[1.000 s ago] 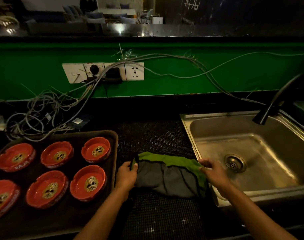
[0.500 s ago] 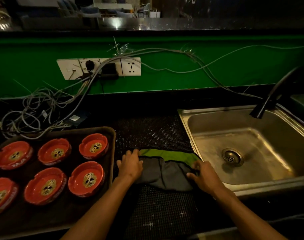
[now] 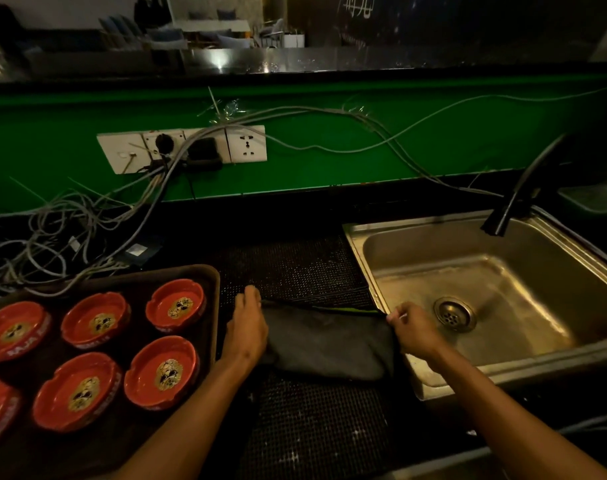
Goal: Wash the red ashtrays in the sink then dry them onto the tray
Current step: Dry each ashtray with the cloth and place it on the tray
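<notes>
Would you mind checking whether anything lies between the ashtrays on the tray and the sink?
Yes: the folded cloth lies on the dark mat between the tray and the sink, with both hands on it, the left hand flat, the right hand pinching its edge.

Dim room, low warm light. Far wall (image 3: 329, 161) painted green, running the full width behind a dark bench (image 3: 295, 216). White socket strip (image 3: 182, 147) fixed to the wall at left of centre, two plugs in it. Grey cables (image 3: 347, 114) strung along the wall towards the right; a loose tangle of cables (image 3: 45, 233) heaped on the bench at far left. Black dotted mat (image 3: 295, 268) covers the bench at centre. Above the wall, a shiny dark ledge (image 3: 260, 62) catching a glare. Beyond it, pale chairs and a table (image 3: 208, 29), blurred. Upper right very dark, with faint white marks (image 3: 357, 5).
</notes>
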